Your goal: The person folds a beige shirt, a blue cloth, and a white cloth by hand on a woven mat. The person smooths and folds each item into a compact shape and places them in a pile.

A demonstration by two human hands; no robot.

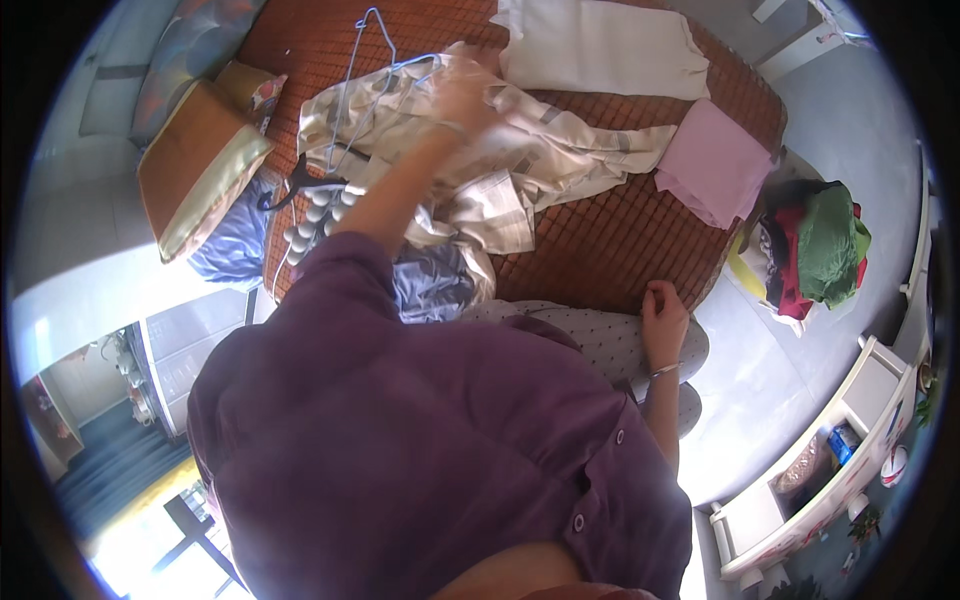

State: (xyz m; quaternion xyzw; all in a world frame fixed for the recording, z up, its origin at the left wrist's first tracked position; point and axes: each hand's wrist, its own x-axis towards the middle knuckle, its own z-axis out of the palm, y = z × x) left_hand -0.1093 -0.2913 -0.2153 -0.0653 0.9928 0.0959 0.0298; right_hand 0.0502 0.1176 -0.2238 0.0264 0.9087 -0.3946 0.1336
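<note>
My left hand (469,94), blurred, reaches over a cream garment with grey checks (555,139), which lies spread and rumpled on a brown woven mat (600,240). Whether its fingers grip the cloth cannot be made out. Just left of that hand, a blue wire hanger (381,75) lies across the garment. A black hanger (300,180) sticks out at the garment's left edge. On my right, my right hand (664,326), with a bracelet at its wrist, rests by the mat's front edge beside my dotted trousers (555,322). Its fingers are curled with nothing visible in them.
A folded white cloth (600,49) and a folded pink cloth (716,165) lie at the mat's far and right sides. Piled clothes (817,247) stand off the right edge. At left are a brown cushion (206,161) and several grey round objects (304,236).
</note>
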